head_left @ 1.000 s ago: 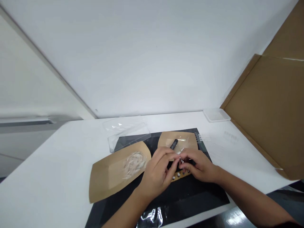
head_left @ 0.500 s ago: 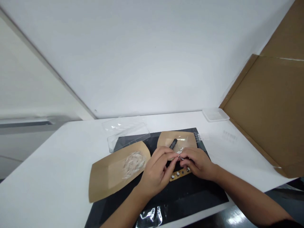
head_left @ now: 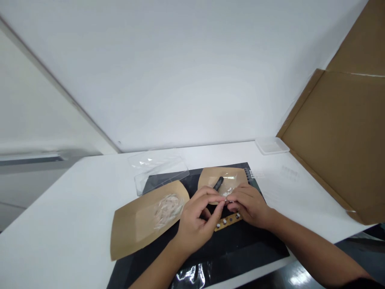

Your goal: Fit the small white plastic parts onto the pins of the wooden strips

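The place looks like a workshop bench for small handwork, though whether it belongs to a factory, a lab or a classroom cannot be told. A plain white worktop (head_left: 69, 212) runs up to a bare white wall (head_left: 186, 80), and a dark mat (head_left: 246, 249) covers its working area. Small items are sorted into two brown paper trays, the larger (head_left: 124, 230) and the smaller (head_left: 207, 176). A clear plastic box (head_left: 161, 173) and a shallow translucent tray (head_left: 272, 148) stand behind, while a large cardboard sheet (head_left: 337, 140) screens the right side.
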The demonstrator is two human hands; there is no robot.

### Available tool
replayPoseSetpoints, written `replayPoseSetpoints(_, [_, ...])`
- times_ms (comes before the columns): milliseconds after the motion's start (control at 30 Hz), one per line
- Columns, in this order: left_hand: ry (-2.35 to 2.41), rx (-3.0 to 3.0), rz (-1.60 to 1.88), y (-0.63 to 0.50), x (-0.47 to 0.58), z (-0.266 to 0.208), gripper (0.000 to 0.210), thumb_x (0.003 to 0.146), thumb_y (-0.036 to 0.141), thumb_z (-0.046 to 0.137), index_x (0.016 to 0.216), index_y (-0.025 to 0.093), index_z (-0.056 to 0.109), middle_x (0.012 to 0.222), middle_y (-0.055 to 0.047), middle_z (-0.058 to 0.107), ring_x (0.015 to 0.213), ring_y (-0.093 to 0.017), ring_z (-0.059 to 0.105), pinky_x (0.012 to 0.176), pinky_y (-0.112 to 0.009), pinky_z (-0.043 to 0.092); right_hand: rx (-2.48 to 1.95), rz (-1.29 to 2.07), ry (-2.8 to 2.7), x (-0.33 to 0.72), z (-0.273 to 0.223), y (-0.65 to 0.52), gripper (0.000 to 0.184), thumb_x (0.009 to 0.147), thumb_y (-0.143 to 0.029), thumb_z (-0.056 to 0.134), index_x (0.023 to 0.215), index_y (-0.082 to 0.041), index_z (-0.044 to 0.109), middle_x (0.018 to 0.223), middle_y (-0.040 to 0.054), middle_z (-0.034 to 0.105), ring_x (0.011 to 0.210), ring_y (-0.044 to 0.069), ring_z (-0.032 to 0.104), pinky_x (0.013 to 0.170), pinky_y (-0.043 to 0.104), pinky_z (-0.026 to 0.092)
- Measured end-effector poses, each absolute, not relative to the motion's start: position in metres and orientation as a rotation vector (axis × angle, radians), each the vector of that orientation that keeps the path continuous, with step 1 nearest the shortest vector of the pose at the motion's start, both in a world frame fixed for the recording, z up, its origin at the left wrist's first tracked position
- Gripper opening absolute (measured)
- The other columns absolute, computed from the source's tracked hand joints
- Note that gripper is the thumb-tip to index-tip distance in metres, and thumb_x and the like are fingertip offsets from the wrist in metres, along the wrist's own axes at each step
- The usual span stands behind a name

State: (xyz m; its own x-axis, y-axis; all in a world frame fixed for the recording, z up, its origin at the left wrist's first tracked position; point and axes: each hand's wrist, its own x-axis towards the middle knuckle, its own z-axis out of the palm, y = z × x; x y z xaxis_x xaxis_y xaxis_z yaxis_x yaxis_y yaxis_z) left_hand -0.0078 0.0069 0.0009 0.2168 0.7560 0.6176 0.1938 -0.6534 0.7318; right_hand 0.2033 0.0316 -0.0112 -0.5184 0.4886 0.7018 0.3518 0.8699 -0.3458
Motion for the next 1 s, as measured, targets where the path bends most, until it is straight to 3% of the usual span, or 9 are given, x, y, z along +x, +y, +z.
replayPoseSetpoints(533, [0.892,1.717,1.35,0.0044,-0.0046,-0.0032,0.016,0.103,0.028,0.063,0.102,0.018,0.076,0.097,-0.006,0.064,0.056,-0.007,0.061,0.036,-0.012,0.05,-0.619,0.264,-2.158,0.2019,-0.0122,0.0316,0.02,0.112,-0.03,0.049,0.104,-0.021,0.065,0.076,-0.0005,0.073,0.067,0.015,0.064,0.075,0.033,0.042])
replayPoseSetpoints(1000, [0.768,1.933,1.35,0.0106,-0.0142,0.0027,0.014,0.099,0.019,0.067,0.106,0.021,0.08,0.098,-0.007,0.069,0.059,-0.007,0.062,0.039,-0.012,0.049,-0.609,0.328,-2.146,0.2024,-0.0107,0.0319,0.018,0.112,-0.025,0.048,0.107,-0.022,0.065,0.071,-0.0035,0.073,0.062,0.015,0.063,0.077,0.034,0.043])
